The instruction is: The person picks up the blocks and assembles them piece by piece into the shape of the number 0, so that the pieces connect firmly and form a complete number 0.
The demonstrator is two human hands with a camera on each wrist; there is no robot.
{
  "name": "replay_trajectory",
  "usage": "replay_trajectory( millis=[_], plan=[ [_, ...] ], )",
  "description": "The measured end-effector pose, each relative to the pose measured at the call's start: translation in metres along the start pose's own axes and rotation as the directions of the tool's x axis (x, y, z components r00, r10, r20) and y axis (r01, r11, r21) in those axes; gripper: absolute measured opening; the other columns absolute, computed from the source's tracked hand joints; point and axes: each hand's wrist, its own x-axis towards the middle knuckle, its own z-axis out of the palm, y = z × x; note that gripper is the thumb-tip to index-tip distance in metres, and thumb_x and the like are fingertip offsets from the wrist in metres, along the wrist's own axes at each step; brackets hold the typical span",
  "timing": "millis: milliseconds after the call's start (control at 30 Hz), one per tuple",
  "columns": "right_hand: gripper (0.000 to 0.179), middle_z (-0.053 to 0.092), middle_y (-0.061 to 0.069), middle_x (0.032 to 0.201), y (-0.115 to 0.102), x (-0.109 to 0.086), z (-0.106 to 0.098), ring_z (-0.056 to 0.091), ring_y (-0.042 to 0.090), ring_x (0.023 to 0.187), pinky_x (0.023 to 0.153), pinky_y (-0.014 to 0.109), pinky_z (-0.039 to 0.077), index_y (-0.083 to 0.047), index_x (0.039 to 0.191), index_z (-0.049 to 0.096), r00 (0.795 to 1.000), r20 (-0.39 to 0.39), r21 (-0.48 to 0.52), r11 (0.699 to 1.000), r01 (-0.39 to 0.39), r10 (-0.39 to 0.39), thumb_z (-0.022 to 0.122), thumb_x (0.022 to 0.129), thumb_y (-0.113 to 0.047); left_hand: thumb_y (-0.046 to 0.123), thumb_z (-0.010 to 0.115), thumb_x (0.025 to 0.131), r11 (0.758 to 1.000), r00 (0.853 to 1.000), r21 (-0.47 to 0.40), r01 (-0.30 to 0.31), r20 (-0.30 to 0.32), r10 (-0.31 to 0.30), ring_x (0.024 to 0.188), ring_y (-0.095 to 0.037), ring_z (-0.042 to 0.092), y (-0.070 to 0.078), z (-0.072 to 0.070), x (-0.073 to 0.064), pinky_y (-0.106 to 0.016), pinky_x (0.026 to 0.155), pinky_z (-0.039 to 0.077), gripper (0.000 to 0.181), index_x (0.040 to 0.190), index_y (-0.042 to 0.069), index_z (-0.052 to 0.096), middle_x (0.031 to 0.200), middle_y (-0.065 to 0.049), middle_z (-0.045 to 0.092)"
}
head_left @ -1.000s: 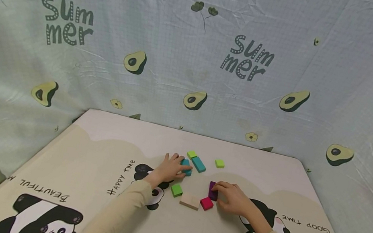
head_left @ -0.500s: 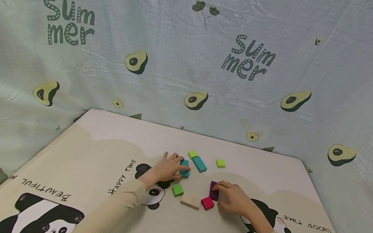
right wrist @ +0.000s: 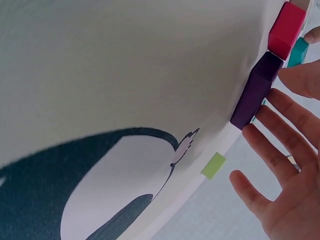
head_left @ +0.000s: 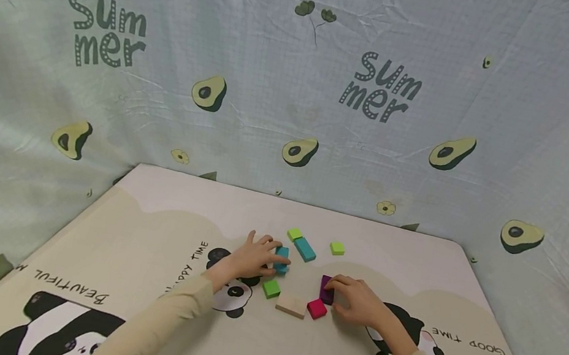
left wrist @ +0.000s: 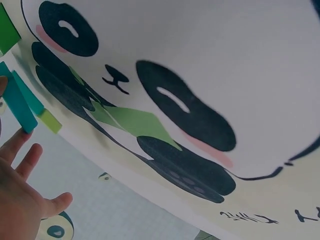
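Near the table's middle my left hand (head_left: 252, 257) pinches a teal rectangular block (head_left: 282, 252) between thumb and fingers. In the left wrist view a fingertip meets one end of this teal block (left wrist: 18, 99). My right hand (head_left: 358, 303) grips a dark purple block (head_left: 327, 290), with bent fingers over it. Seen from the right wrist, the fingertips lie along the side of the purple block (right wrist: 255, 92) and the thumb is at its end. A red block (head_left: 316, 308) stands against the near end of the purple one. A pale wooden block (head_left: 291, 306) lies left of the red.
A green block (head_left: 271, 289) sits just in front of my left hand. Farther back are a second teal block (head_left: 305, 249), a lime block (head_left: 294, 234) at its end, and another lime block (head_left: 337, 248). A panda-print cover (head_left: 396, 251) lies on the table; a printed curtain (head_left: 256, 74) hangs behind.
My left hand has moved slightly toward me with the teal block, which now stands closer to the green block and lies straighter. My right hand and the purple block hold their place.
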Motion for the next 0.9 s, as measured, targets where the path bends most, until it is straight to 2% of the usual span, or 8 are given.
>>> replay_trajectory(
  millis=[200, 633, 900],
  plan=[
    [0.028, 0.057, 0.004, 0.109, 0.002, 0.001, 0.000, 0.055, 0.018, 0.099, 0.083, 0.043, 0.045, -0.010, 0.105, 0.060, 1.000, -0.005, -0.006, 1.000, 0.011, -0.011, 0.062, 0.077, -0.014, 0.030, 0.057, 0.086, 1.000, 1.000, -0.013, -0.013, -0.004, 0.013, 0.118, -0.030, 0.043, -0.001, -0.004, -0.007, -0.067, 0.093, 0.026, 0.037, 0.123, 0.026, 0.054, 0.130, -0.011, 0.048],
    [0.028, 0.057, 0.003, 0.109, 0.001, -0.001, 0.002, 0.055, 0.017, 0.097, 0.083, 0.042, 0.045, -0.012, 0.105, 0.060, 1.000, -0.004, 0.000, 1.000, 0.007, -0.007, 0.063, 0.078, -0.015, 0.030, 0.058, 0.085, 0.999, 0.998, 0.006, -0.044, -0.032, 0.045, 0.116, -0.028, 0.045, -0.007, 0.004, -0.018, -0.067, 0.091, 0.028, 0.039, 0.123, 0.021, 0.053, 0.128, -0.010, 0.050],
    [0.028, 0.057, 0.003, 0.108, 0.000, -0.001, 0.000, 0.055, 0.017, 0.096, 0.082, 0.041, 0.046, -0.011, 0.105, 0.060, 1.000, -0.009, -0.002, 1.000, 0.012, -0.012, 0.063, 0.078, -0.015, 0.031, 0.057, 0.086, 0.999, 0.999, -0.008, -0.038, -0.004, 0.038, 0.116, -0.028, 0.044, -0.008, 0.003, -0.020, -0.068, 0.090, 0.028, 0.040, 0.125, 0.021, 0.052, 0.130, -0.009, 0.049]
  ],
)
